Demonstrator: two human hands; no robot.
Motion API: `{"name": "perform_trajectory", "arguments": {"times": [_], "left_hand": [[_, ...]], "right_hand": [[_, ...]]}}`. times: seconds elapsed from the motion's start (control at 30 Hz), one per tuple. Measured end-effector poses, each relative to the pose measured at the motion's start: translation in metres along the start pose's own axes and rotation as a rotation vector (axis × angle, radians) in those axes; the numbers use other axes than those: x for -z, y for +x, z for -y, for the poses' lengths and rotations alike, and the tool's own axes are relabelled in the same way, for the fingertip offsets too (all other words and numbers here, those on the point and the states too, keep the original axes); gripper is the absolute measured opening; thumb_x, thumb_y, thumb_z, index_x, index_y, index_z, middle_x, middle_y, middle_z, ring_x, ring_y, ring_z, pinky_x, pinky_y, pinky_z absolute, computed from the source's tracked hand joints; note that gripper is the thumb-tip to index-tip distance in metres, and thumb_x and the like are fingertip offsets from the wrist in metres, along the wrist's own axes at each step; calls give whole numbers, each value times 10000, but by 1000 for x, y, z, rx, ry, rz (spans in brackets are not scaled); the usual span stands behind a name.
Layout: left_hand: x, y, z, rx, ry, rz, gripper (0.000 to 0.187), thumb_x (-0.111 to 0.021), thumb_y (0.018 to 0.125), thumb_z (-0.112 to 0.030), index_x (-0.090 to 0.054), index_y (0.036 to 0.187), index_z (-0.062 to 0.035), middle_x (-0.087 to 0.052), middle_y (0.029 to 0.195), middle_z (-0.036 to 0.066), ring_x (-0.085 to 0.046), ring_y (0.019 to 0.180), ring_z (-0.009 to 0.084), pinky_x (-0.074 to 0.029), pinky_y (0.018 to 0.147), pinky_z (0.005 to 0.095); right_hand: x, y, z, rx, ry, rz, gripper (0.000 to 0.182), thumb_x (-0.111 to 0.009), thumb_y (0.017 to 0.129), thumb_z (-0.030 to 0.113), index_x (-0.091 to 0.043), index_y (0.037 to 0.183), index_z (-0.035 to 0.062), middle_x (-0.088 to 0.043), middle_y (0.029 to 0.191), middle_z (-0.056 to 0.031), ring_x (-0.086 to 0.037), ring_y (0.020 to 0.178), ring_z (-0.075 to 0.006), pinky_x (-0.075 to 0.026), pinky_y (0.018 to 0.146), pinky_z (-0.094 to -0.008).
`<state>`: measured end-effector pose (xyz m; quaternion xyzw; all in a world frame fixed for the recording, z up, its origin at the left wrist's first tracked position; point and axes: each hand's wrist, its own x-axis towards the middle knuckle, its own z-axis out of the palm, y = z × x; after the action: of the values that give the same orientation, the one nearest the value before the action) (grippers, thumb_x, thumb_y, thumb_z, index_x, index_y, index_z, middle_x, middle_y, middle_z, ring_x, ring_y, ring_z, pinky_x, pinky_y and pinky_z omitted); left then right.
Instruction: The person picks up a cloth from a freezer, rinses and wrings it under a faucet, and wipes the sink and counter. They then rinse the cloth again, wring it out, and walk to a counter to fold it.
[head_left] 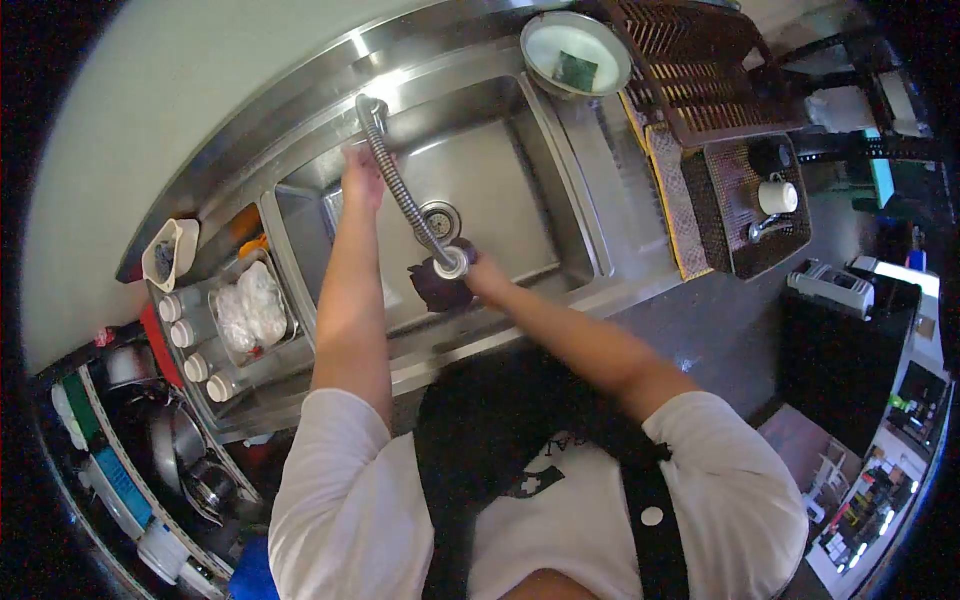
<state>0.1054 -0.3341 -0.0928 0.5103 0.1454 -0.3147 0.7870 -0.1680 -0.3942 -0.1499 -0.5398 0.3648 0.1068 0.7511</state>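
A coiled metal faucet hose (393,185) arches over the stainless sink (500,215) and ends in a round spray head (451,262). My left hand (364,180) reaches in beside the faucet's base, partly behind the hose; its fingers are too small and covered to read. Beneath the spray head, a dark purplish cloth (438,290) hangs bunched in the basin. My right hand (486,278) is closed on the cloth's right side, its fingertips hidden by the spray head and the fabric. The round drain (438,222) lies just beyond the cloth.
A metal bowl (577,52) with whitish liquid and a green sponge stands at the back right. Further right are a brown rack (690,70) and a dark basket (735,215) holding a white cup (777,195). White-capped bottles (183,333) and a plastic-filled container (252,310) flank the sink's left.
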Motion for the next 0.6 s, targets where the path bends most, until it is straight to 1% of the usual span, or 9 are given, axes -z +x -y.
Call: {"name": "perform_trajectory", "arguments": {"times": [0.03, 0.1, 0.13, 0.2, 0.27, 0.33, 0.4, 0.43, 0.6], "left_hand": [[4, -17, 1, 25, 87, -12, 581, -346, 983, -441, -333, 1366, -5, -485, 1311, 153, -495, 1142, 336, -373, 962, 498], [83, -10, 62, -50, 478, -29, 491, -428, 952, -483, -501, 1254, -102, -571, 1212, 152, -543, 1125, 360, -477, 858, 541], [71, -40, 67, 194, 654, -235, 513, -452, 934, -500, -501, 1265, -110, -580, 1189, 133, -541, 1122, 335, -490, 836, 490], [62, -107, 109, 520, 390, -294, 511, -477, 917, -509, -529, 1232, -110, -592, 1161, 113, -549, 1100, 298, -499, 829, 433], [95, -122, 161, 590, -47, -145, 490, -477, 917, -501, -556, 1188, -101, -595, 1157, 113, -559, 1080, 287, -496, 845, 427], [107, -120, 192, 157, -240, 403, 501, -456, 928, -496, -555, 1187, -79, -600, 1161, 109, -569, 1080, 269, -486, 881, 424], [103, -112, 201, 197, -336, 347, 486, -464, 927, -487, -559, 1174, -79, -604, 1140, 105, -577, 1058, 263, -491, 869, 416], [97, -111, 201, 253, -351, 264, 478, -468, 927, -482, -561, 1167, -79, -607, 1130, 104, -580, 1047, 260, -494, 863, 412], [63, -96, 204, 388, -301, 80, 442, -487, 926, -459, -570, 1135, -78, -618, 1080, 94, -600, 992, 244, -507, 832, 391]], "right_hand": [[-3, -4, 5, 0, 9, 2, 476, -666, 784, 198, -537, 1204, 15, -651, 1036, -164, -624, 934, -247, -484, 806, -370], [-12, -24, 33, 154, -248, -295, 516, -652, 805, 226, -480, 1252, 34, -635, 1081, -191, -621, 983, -292, -481, 859, -378], [-14, -31, 45, 154, -238, -293, 516, -652, 805, 226, -480, 1252, 34, -635, 1081, -191, -621, 983, -292, -481, 859, -378], [-19, -45, 58, 496, -155, -249, 547, -655, 809, 250, -438, 1270, 51, -620, 1111, -209, -606, 1029, -346, -470, 906, -398], [-33, -47, 45, 389, -198, -209, 528, -665, 801, 252, -457, 1244, 56, -613, 1120, -209, -596, 1037, -363, -468, 911, -405], [-43, -47, 43, 286, -256, -173, 508, -674, 793, 254, -475, 1218, 60, -606, 1129, -210, -585, 1045, -380, -466, 915, -411], [-50, -48, 48, 697, -492, -164, 480, -693, 779, 265, -510, 1170, 57, -612, 1093, -196, -584, 1031, -386, -472, 907, -409], [-50, -47, 50, 610, -301, -148, 427, -689, 776, 263, -541, 1116, 51, -616, 1042, -189, -593, 988, -381, -483, 872, -416], [-10, -13, 62, 619, -509, -81, 352, -699, 759, 254, -606, 1038, 60, -630, 1003, -194, -617, 908, -371, -489, 800, -444]]}}
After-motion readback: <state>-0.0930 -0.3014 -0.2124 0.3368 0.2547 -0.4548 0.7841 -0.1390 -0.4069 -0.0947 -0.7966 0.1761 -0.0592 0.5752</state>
